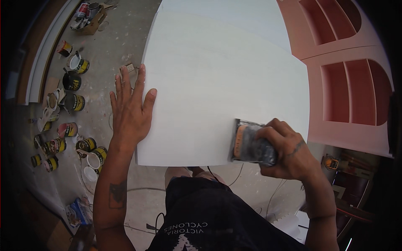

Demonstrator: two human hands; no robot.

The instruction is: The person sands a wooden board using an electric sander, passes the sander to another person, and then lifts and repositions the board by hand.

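Note:
A large white panel (222,75) lies flat in front of me. My right hand (289,150) is wrapped round a dark electric sander (253,144) with an orange patch. The sander rests at the panel's near right part, close to the near edge, and its body is slightly blurred. Along the panel's left edge, my left hand (132,104) is stretched out with its fingers apart and the thumb over the white surface. It holds nothing.
Several paint cans (54,146) stand on the grey floor to the left, some with lids off. A cardboard box (93,23) with cans is farther back. Pink shelving (314,83) stands along the right. Cables (146,189) trail over the floor near my legs.

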